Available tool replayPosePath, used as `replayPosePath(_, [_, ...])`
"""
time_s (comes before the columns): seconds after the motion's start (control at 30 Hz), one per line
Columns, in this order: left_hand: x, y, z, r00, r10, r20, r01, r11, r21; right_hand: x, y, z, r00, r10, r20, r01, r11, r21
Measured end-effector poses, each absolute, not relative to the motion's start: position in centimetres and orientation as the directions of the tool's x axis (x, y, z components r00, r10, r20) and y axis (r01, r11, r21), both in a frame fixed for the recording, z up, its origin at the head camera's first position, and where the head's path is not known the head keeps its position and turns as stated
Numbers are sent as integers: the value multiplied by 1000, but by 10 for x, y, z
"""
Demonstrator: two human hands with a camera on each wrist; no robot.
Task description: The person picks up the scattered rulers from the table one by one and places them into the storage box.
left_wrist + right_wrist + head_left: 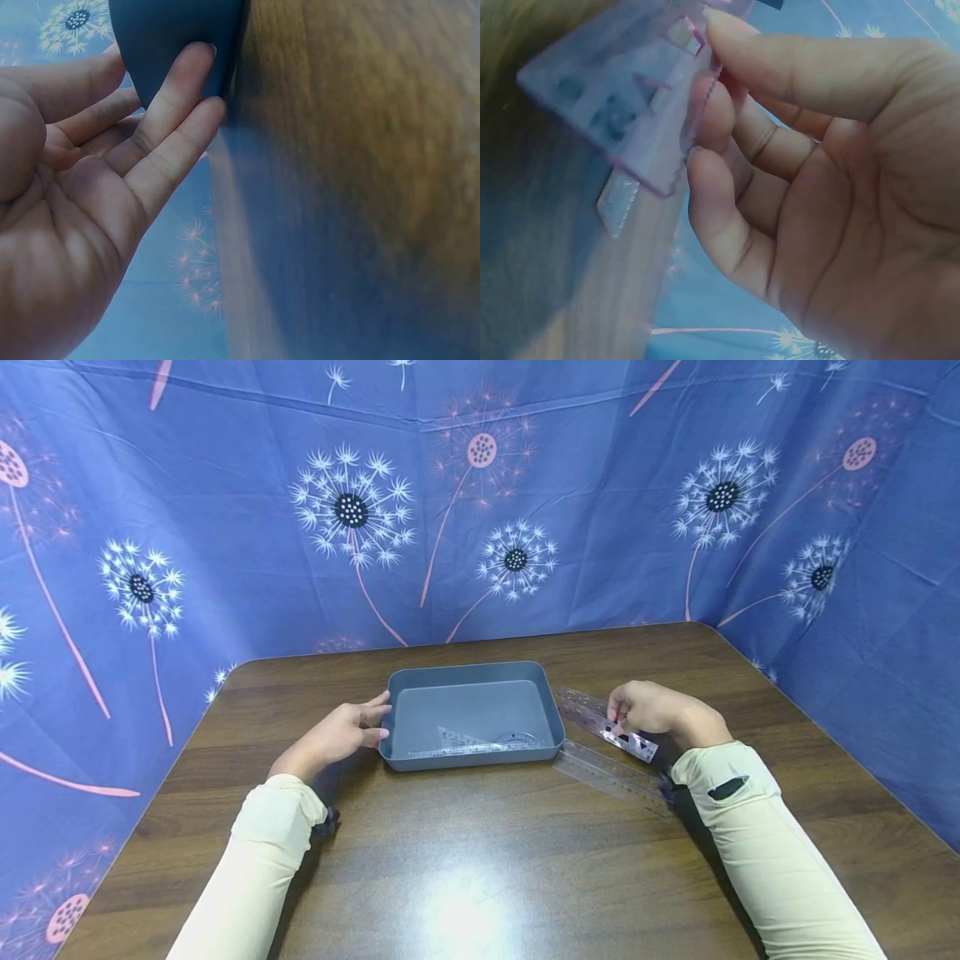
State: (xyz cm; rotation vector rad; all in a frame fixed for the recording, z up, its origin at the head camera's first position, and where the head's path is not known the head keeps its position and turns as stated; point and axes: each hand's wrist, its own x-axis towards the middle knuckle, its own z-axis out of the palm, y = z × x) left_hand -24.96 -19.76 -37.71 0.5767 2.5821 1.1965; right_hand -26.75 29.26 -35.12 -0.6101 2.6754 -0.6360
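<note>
A dark grey rectangular tray (471,674) sits on the table. My left hand (339,737) touches its left end, and in the left wrist view the extended fingers (176,94) rest against the outer wall. Beyond the tray's right side, my right hand (651,708) pinches a clear pinkish stencil ruler (588,717) with cut-out shapes. Thumb and fingertips hold its edge in the right wrist view, where the ruler (592,105) is tilted. A clear ruler (603,770) lies on the table below it. Inside the tray are a transparent set square (454,739) and a curved transparent piece resembling a protractor (519,740).
The brown wooden table (375,877) reflects a bright glare near its front. Behind and beside it hangs a blue cloth (600,527) with a dandelion print. Dark straps show at both wrists.
</note>
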Motion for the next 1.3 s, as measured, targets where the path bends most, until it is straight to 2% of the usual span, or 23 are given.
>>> replayPosePath(0.17, [-249,-197,-377,-894,446,-48,253,590,767,-265,292,-343,-848,-497,-186,-360,796,-487])
replayPosePath(0.43, [-249,-198,-376,-894,446,-47,255,590,766,-259,294,-324,-887,-453,-89,-356,793,-494])
replayPosePath(0.6, [-249,-199,-377,-895,444,-49,251,591,767,-256,290,-315,-894,-448,10,-394,774,-495])
replayPosePath(0.83, [-249,-198,-377,-897,437,-62,234,590,773,-250,274,-307,-874,-457,165,-482,777,-405])
replayPosePath(0.97, [-249,-198,-377,-897,437,-65,229,585,778,-244,258,-307,-863,-444,242,-506,767,-395])
replayPosePath(1.1, [-250,-198,-376,-897,436,-71,224,588,777,-238,239,-309,-824,-455,338,-562,732,-386])
replayPosePath(1.3, [-249,-197,-375,-897,437,-70,224,584,780,-232,212,-320,-720,-510,471,-670,688,-279])
